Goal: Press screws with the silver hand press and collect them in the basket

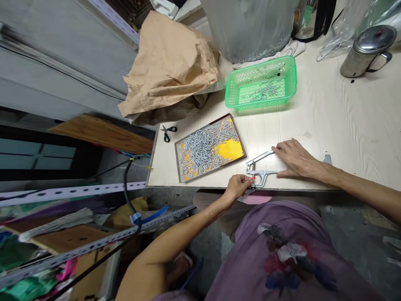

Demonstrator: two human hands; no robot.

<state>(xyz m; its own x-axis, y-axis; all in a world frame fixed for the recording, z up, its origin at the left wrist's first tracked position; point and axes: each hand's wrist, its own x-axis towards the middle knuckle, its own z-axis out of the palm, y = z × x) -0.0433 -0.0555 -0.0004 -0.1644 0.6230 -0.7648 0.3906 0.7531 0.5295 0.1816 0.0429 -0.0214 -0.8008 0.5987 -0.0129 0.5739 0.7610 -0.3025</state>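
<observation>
Pale wood-grained table [319,108] is stretching before the person, with a crumpled brown paper bag [175,62] standing at its far left side. Near the front edge, the metal hand pliers [266,172] are lying between the two hands, just right of a shallow tray [177,163] which is carrying many small silvery pieces [202,146]. Behind them, a green basket [266,103] is holding some more of such pieces. The right hand [293,159] is holding the pliers in a wide grip, its fingers meeting the upper handle and its thumb lying by the lower one, while the handles are standing well apart. The left hand [238,186] is bringing its fingertips together at the head of the tool, beside a small red part; whether they are pinching something, I cannot tell. By my judgement, the pliers are being stiff and moderately heavy, not fragile, with smooth metal that may be slipping a little under damp skin. A spring is showing near the head, so the handles are probably pushing back; the handle ends are offering the best hold.
</observation>
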